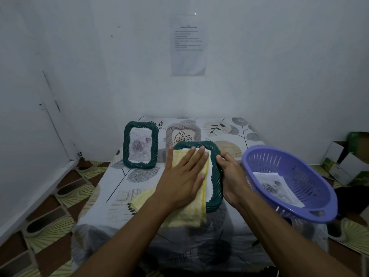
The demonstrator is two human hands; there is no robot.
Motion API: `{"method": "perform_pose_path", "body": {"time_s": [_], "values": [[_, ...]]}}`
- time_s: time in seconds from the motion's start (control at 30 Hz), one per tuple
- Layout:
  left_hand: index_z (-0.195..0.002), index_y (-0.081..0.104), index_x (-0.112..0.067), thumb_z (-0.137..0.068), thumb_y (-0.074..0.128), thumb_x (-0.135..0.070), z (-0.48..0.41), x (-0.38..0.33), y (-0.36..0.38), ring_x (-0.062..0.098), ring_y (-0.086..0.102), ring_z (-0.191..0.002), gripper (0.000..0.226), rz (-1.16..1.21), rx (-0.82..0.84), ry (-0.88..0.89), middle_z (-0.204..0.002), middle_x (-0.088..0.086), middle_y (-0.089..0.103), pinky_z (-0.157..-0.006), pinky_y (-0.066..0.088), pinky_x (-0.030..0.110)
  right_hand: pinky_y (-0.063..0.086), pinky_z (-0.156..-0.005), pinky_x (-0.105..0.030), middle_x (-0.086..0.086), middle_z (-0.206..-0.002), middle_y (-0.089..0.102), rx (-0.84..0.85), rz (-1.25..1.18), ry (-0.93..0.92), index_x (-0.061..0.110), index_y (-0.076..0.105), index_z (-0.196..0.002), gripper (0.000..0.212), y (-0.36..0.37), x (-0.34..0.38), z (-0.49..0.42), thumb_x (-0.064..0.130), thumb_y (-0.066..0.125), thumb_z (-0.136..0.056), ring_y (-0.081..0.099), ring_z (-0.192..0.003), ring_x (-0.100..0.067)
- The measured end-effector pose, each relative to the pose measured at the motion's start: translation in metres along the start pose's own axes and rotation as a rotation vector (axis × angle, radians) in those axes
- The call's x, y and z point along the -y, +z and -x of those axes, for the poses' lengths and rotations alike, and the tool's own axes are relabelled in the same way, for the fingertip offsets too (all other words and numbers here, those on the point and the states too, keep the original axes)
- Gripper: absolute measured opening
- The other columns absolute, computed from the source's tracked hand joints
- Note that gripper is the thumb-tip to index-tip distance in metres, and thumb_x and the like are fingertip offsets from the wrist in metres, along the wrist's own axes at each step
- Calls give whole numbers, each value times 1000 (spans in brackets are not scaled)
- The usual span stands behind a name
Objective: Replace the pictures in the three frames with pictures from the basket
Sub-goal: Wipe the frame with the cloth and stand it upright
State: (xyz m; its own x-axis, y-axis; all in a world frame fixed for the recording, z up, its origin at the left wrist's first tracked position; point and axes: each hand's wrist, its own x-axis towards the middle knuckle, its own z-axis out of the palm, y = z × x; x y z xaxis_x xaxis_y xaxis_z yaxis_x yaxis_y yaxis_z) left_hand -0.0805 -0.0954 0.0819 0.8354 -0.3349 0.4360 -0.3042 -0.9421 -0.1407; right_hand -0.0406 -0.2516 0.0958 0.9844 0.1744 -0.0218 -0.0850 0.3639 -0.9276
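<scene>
The green frame (pixel 215 176) lies long-axis toward the worktop's far edge. The left hand (pixel 179 176), fingers spread, presses a yellow cloth (pixel 191 213) onto it. The right hand (pixel 232 176) curls its fingers round its right side.

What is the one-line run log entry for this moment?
left hand flat on yellow cloth | right hand grips green frame at its edge | cloth lies over frame | basket holds pictures

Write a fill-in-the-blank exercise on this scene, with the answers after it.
The left hand presses a ____ cloth onto the dark green frame.
The right hand grips that frame's ____ edge.
Loose pictures lie in the ____ basket.
The upright green frame holds a picture of a ____.
Missing words: yellow, right, purple, rose.
</scene>
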Motion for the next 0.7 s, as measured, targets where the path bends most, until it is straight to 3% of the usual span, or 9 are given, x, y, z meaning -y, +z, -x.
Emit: {"method": "perform_pose_path", "body": {"time_s": [0.17, 0.37, 0.53, 0.7], "values": [[-153, 5, -24, -102, 17, -45, 15, 0, 7, 12, 0, -148, 56, 5, 27, 72, -161, -8, 1, -113, -10, 61, 51, -82, -45, -22, -106, 66, -132, -64, -29, 3, 56, -112, 21, -10, 10, -9, 13, 42, -101, 63, -90, -31], [-153, 10, -20, -99, 3, -46, 9, 23, 13, 21, -2, -148, 60, -68, 57, -156, -161, -5, 4, -113, -2, 64, 51, -76, -42, -15, -95, 68, -106, 3, -1, 1, 54, -112, 19, -8, -2, -4, 14, 44, -101, 62, -85, -29], [-153, 1, -23, -101, 6, -45, 17, 9, 11, 18, -12, -148, 57, 7, 46, 18, -161, -8, -6, -114, -10, 60, 52, -69, -37, -12, -89, 68, -144, -13, -77, 6, 57, -107, 16, -10, 19, -11, 12, 44, -100, 63, -75, -24], [-153, 7, -22, -101, 10, -43, 27, 9, 14, 20, -5, -148, 57, -12, 34, -65, -161, -7, -1, -114, 1, 62, 50, -71, -37, -12, -90, 66, -148, -13, -94, 6, 56, -108, 16, -14, 18, -12, 12, 43, -101, 61, -78, -24]]}}
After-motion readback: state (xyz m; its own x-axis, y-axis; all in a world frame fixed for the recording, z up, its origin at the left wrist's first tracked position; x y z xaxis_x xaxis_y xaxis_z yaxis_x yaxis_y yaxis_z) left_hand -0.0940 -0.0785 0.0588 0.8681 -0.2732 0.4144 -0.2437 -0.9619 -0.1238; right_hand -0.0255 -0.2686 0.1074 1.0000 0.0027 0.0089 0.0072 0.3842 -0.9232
